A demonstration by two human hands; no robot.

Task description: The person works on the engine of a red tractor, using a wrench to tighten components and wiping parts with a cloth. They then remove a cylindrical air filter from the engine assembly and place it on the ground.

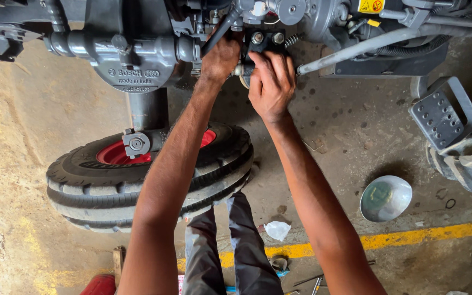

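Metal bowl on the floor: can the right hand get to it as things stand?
Probably not without moving. The right hand is up on the grey machine's bolted bracket, while the metal bowl sits low on the concrete floor. Nothing blocks the path; the person would have to let go and bend down.

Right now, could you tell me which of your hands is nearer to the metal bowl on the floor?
Right. The right hand is up at the grey machine, above and left of the metal bowl; the left hand is farther left.
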